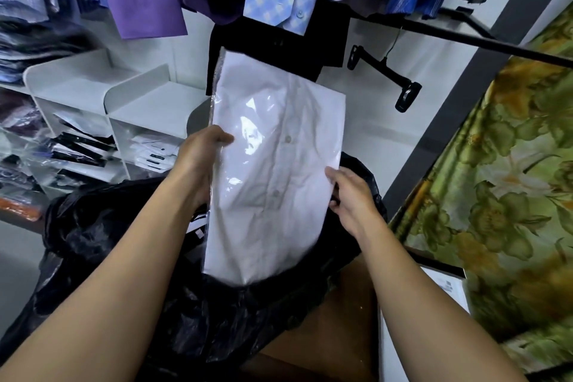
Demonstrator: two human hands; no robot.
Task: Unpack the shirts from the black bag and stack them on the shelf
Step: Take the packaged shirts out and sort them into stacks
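A shirt [273,164], white, folded and sealed in clear plastic, is held flat just above the mouth of the bag [124,226], its near end level with the bag's rim and its far end reaching beyond the bag. The left hand [198,161] holds the shirt's left edge, its grip closed with the thumb lying on the top face. The right hand [350,198] pinches the right edge nearer the person, thumb on top and fingers curled beneath. Both grips hold the same shirt and nothing else.

Inside the bag, under the left hand, a little more white packaging shows, so more shirts likely wait there. The shelf [139,102] stands beyond the bag and to its left, and one of its open compartments already holds a low pile [155,149] of white packed shirts.

The step in hand looks like the lift-out: this shirt is clear of the bag but not yet carried over. The next move calls for swinging it left from the bag to that compartment, kept level, and laying it squarely on the pile. The plastic looks slick, so a firm hold matters.
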